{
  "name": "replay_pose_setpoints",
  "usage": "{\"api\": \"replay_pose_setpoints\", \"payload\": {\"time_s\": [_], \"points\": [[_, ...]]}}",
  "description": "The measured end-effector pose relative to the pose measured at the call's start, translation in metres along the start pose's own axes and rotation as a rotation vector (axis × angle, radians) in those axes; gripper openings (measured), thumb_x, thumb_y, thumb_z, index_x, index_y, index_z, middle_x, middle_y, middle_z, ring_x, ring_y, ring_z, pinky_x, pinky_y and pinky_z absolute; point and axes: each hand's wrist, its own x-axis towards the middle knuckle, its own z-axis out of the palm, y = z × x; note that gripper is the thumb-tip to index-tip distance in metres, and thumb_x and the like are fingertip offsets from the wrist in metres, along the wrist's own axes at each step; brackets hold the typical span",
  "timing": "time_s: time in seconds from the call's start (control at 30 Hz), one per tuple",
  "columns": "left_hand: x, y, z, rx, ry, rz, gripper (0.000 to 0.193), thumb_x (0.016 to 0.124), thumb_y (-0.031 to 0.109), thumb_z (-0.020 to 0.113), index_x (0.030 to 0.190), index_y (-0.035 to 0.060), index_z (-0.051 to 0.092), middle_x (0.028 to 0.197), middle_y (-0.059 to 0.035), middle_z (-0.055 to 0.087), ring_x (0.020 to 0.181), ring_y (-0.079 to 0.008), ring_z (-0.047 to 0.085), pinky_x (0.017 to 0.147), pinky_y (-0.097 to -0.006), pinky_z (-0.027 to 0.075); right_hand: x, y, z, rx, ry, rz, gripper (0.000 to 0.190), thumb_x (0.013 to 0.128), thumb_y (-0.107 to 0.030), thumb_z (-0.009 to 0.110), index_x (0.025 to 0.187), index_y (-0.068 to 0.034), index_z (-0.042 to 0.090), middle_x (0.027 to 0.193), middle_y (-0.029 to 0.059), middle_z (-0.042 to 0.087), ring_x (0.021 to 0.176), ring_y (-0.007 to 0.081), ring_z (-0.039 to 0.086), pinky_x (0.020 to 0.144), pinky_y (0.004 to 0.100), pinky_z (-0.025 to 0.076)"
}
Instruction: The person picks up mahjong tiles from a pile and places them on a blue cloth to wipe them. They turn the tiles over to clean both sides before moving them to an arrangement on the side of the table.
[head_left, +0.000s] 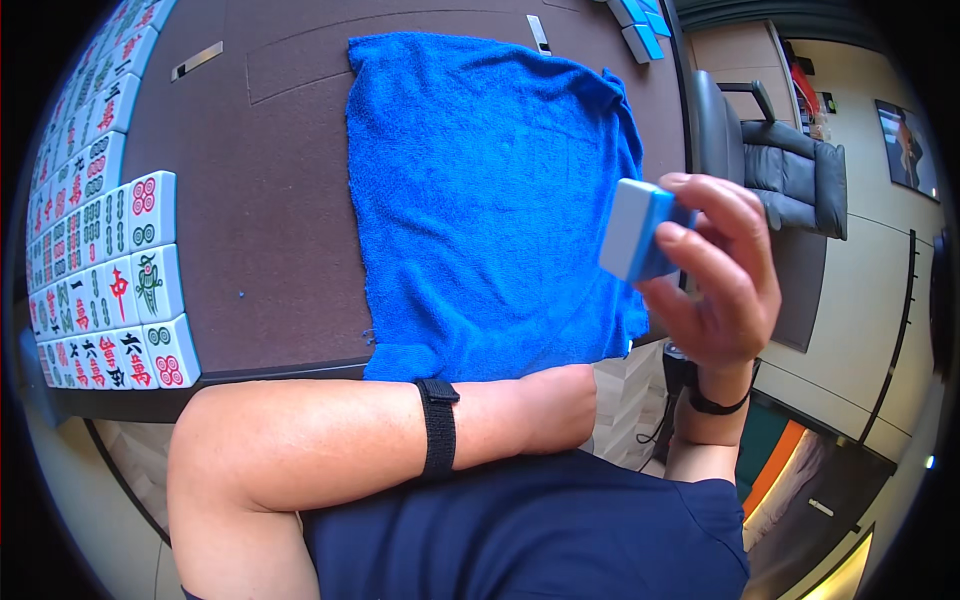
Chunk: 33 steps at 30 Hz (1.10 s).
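Observation:
My right hand (716, 274) is raised over the right edge of a blue terry towel (487, 202). Its thumb and fingers grip a white-and-blue mahjong tile (628, 229), whose plain white side faces left; whether a second tile sits behind it I cannot tell. My left forearm, with a black strap (439, 427) around it, lies across in front of my body at the table's near edge. The left hand (562, 409) is bent down beside the towel's near edge, its fingers hidden from view.
Rows of face-up mahjong tiles (112, 277) fill the left side of the brown table (292, 225). Several blue-backed tiles (643, 43) sit at the far right corner. Metal-edged slots (197, 61) are set into the tabletop. A dark reclining chair (791, 176) stands beyond the right edge.

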Motion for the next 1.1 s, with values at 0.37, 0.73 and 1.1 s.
{"api": "replay_pose_setpoints", "payload": {"time_s": [0.37,0.73,1.1], "points": [[0.036,-0.013,-0.036,-0.412,-0.853,-0.087,0.027,0.099,0.017,0.062,0.113,0.0132,0.084,0.126,-0.0093,0.080,0.126,-0.0268,0.073,0.107,-0.0403,0.053,-0.017,-0.004,0.069,0.233,-0.178,0.044,0.057,0.071,-0.006,0.094,0.125,-0.011,0.079,0.132,0.0166,0.073,0.115,0.0386,0.074,0.090,0.0465,0.065],[0.004,0.005,0.004,-0.139,-0.391,0.071,0.020,0.095,0.023,0.068,0.088,0.0185,0.087,0.090,0.0000,0.083,0.091,-0.0239,0.078,0.078,-0.0408,0.051,-0.017,0.021,0.015,0.109,0.041,0.042,0.059,0.079,-0.003,0.098,0.132,-0.009,0.074,0.139,0.0251,0.071,0.124,0.0430,0.074,0.090,0.0449,0.067],[0.004,0.005,0.009,-0.224,-0.473,0.049,0.020,0.093,0.021,0.068,0.084,0.0152,0.085,0.088,-0.0032,0.082,0.089,-0.0245,0.078,0.076,-0.0404,0.051,-0.034,0.014,0.024,0.126,-0.003,0.099,0.062,0.080,-0.004,0.097,0.136,-0.014,0.072,0.140,0.0215,0.072,0.125,0.0402,0.074,0.094,0.0447,0.066]]}}
